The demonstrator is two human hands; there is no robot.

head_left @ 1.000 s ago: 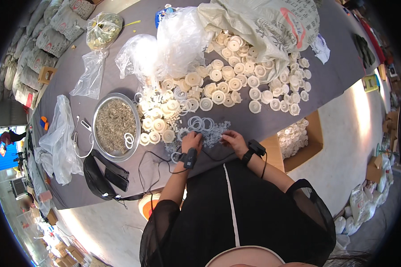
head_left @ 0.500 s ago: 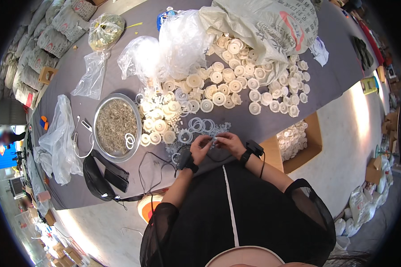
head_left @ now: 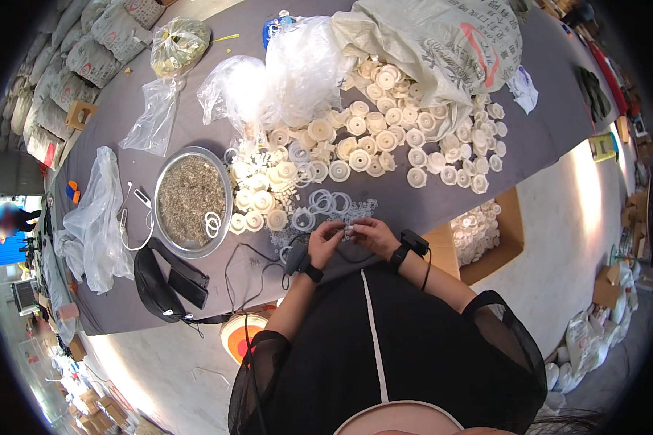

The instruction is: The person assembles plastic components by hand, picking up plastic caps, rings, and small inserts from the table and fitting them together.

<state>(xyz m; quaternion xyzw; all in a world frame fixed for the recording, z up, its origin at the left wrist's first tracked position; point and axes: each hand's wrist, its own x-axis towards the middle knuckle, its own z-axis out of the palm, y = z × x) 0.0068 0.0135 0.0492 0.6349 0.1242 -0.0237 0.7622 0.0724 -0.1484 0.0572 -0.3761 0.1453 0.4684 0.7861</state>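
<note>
A: State of the hands?

B: Right hand (head_left: 374, 235): thumb and finger pinched on a small white part (head_left: 350, 230). Left hand (head_left: 326, 243): fingers bunched narrow, tips right at that part. Can't tell if the left grips it too.

A: So the part is where exactly?

B: Between the two sets of fingertips, in front of the body. Too small to read its shape.

A: Around the left hand?

B: Small clear pieces (head_left: 360, 209) scattered just beyond both hands. Larger clear rings (head_left: 329, 203) just past the left's fingertips. Metal tray (head_left: 229, 206) well off to its left, with fine brownish bits (head_left: 189, 192) and white rings (head_left: 212, 225) in it. Black pouch (head_left: 154, 284) also left, closer to the body than the tray.

A: Right side?

B: Cardboard box (head_left: 512, 225) right of the right hand, pale parts (head_left: 475, 232) inside. Heap of cream round parts (head_left: 387, 140) beyond both hands, woven sack (head_left: 442, 51) over its far end.
</note>
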